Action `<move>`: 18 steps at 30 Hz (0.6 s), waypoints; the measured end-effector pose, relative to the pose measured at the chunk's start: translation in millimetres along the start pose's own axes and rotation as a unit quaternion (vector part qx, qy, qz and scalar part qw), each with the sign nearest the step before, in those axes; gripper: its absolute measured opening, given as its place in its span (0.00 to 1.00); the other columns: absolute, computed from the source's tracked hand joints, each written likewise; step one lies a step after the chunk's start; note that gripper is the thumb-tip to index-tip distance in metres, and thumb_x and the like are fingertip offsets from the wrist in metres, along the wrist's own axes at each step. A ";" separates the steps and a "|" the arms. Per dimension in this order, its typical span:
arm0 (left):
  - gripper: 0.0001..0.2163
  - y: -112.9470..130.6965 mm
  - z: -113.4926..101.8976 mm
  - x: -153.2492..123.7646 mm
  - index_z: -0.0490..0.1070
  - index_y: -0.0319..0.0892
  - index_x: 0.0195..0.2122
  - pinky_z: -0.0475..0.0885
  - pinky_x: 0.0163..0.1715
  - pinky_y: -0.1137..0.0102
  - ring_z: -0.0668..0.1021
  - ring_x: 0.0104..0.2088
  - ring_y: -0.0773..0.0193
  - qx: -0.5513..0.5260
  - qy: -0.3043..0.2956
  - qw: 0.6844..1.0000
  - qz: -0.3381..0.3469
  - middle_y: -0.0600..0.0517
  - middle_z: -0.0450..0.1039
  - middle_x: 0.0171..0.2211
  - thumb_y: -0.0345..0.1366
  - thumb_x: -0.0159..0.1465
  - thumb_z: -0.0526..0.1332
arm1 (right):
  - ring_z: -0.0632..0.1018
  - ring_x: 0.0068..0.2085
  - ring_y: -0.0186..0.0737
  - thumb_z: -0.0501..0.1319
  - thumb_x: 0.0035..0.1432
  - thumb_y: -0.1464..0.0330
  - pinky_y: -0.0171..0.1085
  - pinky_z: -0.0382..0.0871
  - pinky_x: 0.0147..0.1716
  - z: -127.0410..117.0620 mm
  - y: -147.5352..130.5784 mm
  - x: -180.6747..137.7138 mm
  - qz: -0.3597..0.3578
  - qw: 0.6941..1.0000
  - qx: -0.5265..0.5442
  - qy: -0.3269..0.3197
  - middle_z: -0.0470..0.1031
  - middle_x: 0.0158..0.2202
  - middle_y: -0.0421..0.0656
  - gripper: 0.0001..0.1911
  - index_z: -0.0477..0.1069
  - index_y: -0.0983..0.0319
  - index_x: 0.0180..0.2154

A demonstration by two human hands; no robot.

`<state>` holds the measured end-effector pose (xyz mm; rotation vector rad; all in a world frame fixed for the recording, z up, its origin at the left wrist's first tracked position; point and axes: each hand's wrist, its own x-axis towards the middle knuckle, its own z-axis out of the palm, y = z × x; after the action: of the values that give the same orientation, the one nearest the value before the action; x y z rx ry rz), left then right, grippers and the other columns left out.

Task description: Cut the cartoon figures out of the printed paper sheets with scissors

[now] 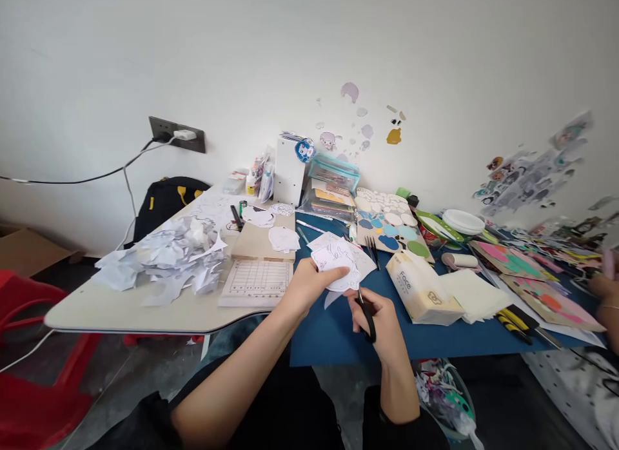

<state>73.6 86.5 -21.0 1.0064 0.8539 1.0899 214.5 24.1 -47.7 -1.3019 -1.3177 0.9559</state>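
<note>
Biggest worry here, probably: the printed outline on the paper cut-out (338,264) could get nicked. The sheet is pinched only along its near edge, so the far part is left floppy, and a floppy sheet can be dragged sideways by the blades. A thumb could also be caught, since the scissors (366,313) are worked right under the paper, very close to where it is gripped. Whether the blades are parted or closed can't be told, as they're mostly hidden by the paper and the fingers. Offcuts would likely be dropped past the near edge of the blue mat (333,340), because everything is held in the air to the left of the tissue pack (420,289), nearer the camera than it, and nothing is rested on the table.

Pose-wise: the left hand (309,287) is raised with the forearm angled up from the lower left, fingers curled and closed on the cut-out, thumb on top. The right hand (385,322) is held just below and beside it, wrist bent, fingers tucked through the black scissor handles and wrapped tight around them. The two hands are nearly touching.

Someone else's hand (607,285) can be made out far to the right of the tissue pack, well apart.
</note>
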 end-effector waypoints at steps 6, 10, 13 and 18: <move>0.12 -12.3 -3.4 18.5 0.77 0.36 0.33 0.71 0.22 0.73 0.79 0.33 0.56 0.003 0.039 0.999 -0.003 0.42 0.80 0.36 0.36 0.48 0.70 | 0.65 0.16 0.33 0.65 0.50 0.64 0.33 0.62 0.18 -8.0 13.6 19.4 0.028 0.998 0.037 0.044 0.63 0.12 0.34 0.11 0.74 0.65 0.34; 0.17 -10.1 -18.4 2.9 0.75 0.36 0.39 0.72 0.22 0.74 0.79 0.34 0.57 0.009 0.066 0.998 0.019 0.42 0.78 0.41 0.38 0.50 0.70 | 0.67 0.18 0.33 0.65 0.52 0.59 0.34 0.64 0.20 -7.5 11.5 16.2 0.036 0.994 0.070 0.071 0.72 0.21 0.40 0.16 0.72 0.65 0.37; 0.17 -10.8 -20.6 -13.2 0.74 0.37 0.42 0.72 0.22 0.74 0.80 0.30 0.60 0.016 0.062 0.998 0.030 0.43 0.79 0.38 0.39 0.53 0.67 | 0.69 0.19 0.32 0.64 0.53 0.55 0.34 0.66 0.20 -5.8 7.9 11.0 0.033 0.994 0.077 0.074 0.76 0.32 0.45 0.18 0.71 0.64 0.35; 0.14 -24.9 -9.6 -29.5 0.76 0.35 0.37 0.74 0.24 0.70 0.80 0.28 0.57 0.045 0.030 0.997 0.046 0.45 0.79 0.31 0.40 0.54 0.66 | 0.71 0.20 0.38 0.61 0.55 0.53 0.36 0.67 0.23 -6.6 8.3 0.6 0.042 0.998 0.030 0.042 0.69 0.17 0.38 0.19 0.69 0.63 0.32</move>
<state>64.6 56.6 -45.6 1.1016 0.9192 1.1736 222.6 24.8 -54.6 -1.3449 -1.1695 0.9799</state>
